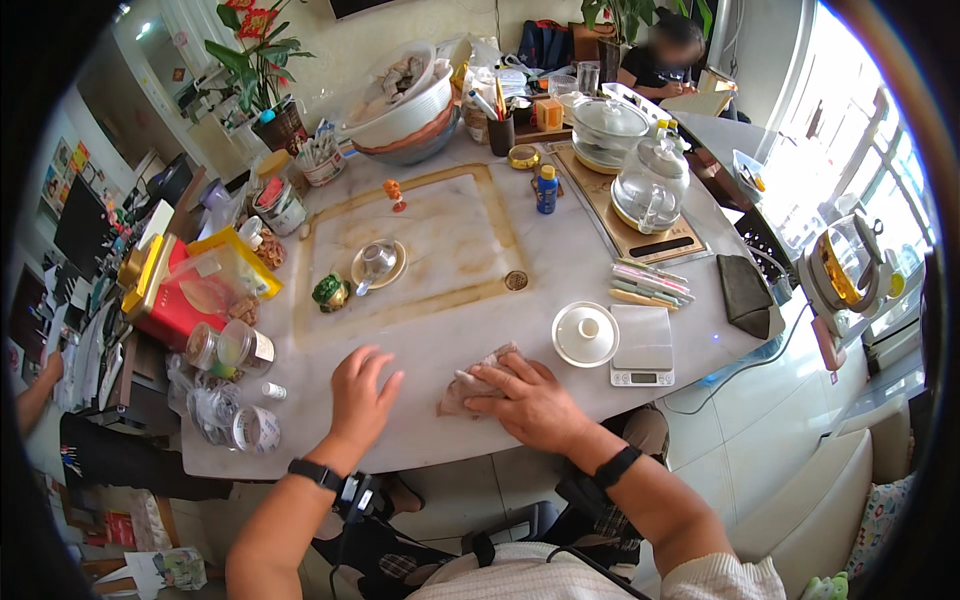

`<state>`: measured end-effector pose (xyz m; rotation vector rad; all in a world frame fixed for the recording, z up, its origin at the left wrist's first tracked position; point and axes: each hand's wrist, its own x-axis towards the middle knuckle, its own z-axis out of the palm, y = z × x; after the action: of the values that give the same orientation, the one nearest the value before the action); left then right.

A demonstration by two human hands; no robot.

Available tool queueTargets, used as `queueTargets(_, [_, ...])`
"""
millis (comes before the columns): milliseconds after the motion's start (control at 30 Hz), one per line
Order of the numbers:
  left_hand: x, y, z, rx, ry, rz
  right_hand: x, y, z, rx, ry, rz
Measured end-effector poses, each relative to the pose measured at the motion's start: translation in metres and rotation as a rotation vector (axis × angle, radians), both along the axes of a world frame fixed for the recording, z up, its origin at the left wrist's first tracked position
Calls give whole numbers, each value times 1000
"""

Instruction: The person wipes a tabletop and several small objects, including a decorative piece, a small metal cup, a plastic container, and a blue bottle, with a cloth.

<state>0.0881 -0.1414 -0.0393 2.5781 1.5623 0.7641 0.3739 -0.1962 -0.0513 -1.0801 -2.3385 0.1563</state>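
My right hand (531, 397) presses on a crumpled, pale pinkish cloth (452, 396) near the front edge of the marble-patterned table (420, 442). Its fingers spread over the bunched fabric and hide part of it. Over the table to the left is my left hand (364, 394), with nothing in it and its fingers apart. Just right of the cloth is a white lidded gaiwan (586, 334). Beside that lies a small digital scale (642, 346) with a bare metal plate. Farther in, a glass strainer (378, 259) rests on a small saucer (400, 273).
A green cabbage-like figurine (331, 292) and a small orange figurine (394, 195) stand inside a stained rectangle. Several pens (649, 283) lie near a glass kettle (651, 187). Jars (246, 346) and a red tin (176, 289) crowd the left edge. A person (664, 60) sits at the far right.
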Motion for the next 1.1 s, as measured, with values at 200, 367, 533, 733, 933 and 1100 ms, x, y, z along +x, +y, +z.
queueTargets(200, [145,121,18,-213,-371,-224,4,-4,-12,120,54,-42])
queueTargets(367, [229,229,-5,-492,-579,-54,6,-3,-16,97,102,-8])
queueTargets(533, [287,262,-18,-371,-399,25,7,-2,-17,150,91,-76])
queueTargets(733, [292,290,-46,-307,-472,-120,6,-4,-17,135,74,-68])
queueTargets(933, [258,242,-14,-683,-868,-255,6,-2,-21,147,60,-64])
queueTargets(1100, [182,155,46,-988,-1050,-389,3,-3,-19,100,71,-42])
